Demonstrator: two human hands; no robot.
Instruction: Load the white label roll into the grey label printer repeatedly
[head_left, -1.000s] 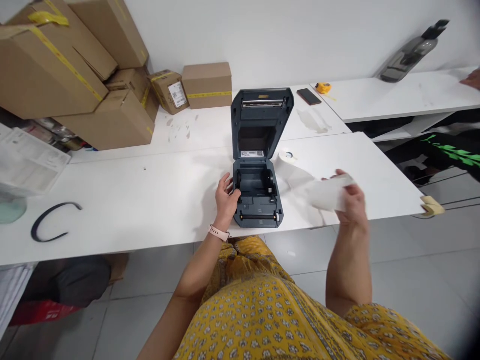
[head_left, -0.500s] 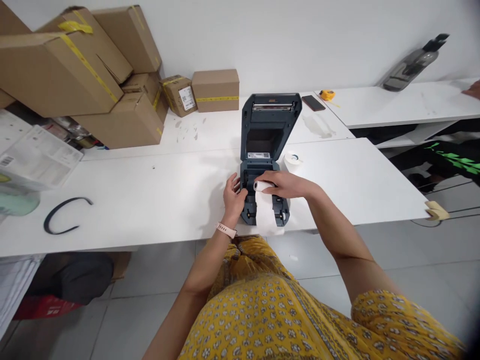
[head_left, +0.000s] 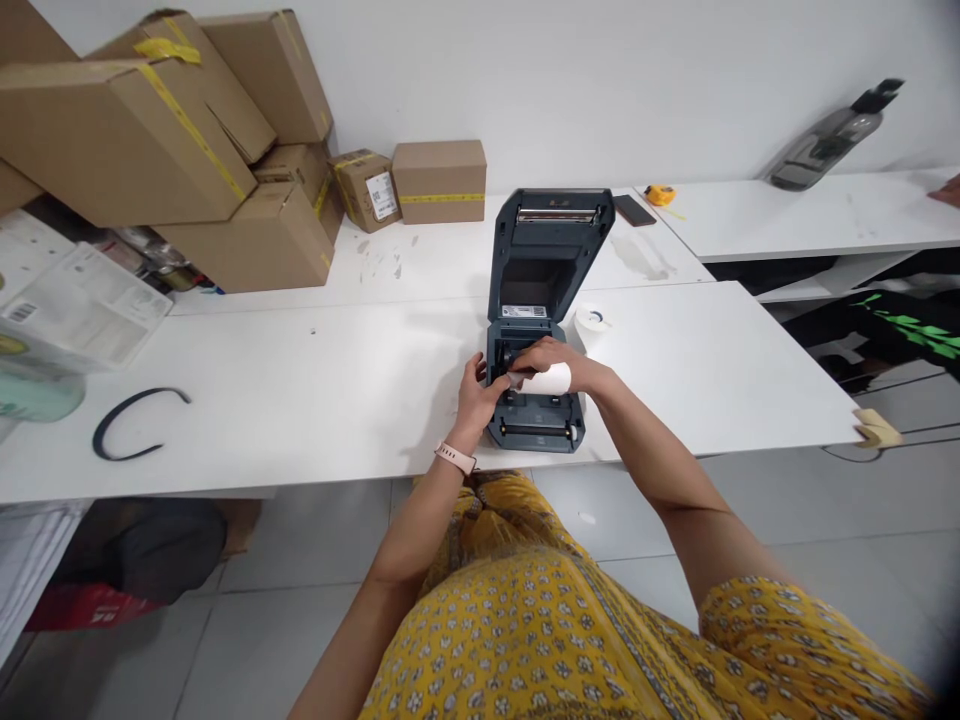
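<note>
A dark blue-grey label printer (head_left: 534,440) stands at the table's front edge with its lid (head_left: 553,240) raised. Inside its bay, my right hand (head_left: 549,358) is closed on a white paper roll (head_left: 553,380), which lies sideways under the fingers and palm. My left hand (head_left: 477,396) rests at the printer's left side, fingers apart and thumb reaching in near the roll's left end; whether the thumb touches the roll is hard to see. Along the front of the bay, the black roller (head_left: 536,431) is uncovered. Behind my right wrist sits another white roll (head_left: 592,320).
Cardboard boxes (head_left: 255,235) are piled at the back left, with a smaller carton (head_left: 441,180) by the wall. A dark headband (head_left: 112,425) lies at the left. Further back right are a phone (head_left: 634,210), a yellow tape measure (head_left: 660,194) and a pump bottle (head_left: 825,145).
The paper strip that hung over the printer's front has come up, baring the roller. My right hand has turned the roll, and my left thumb has moved further in beside it.
</note>
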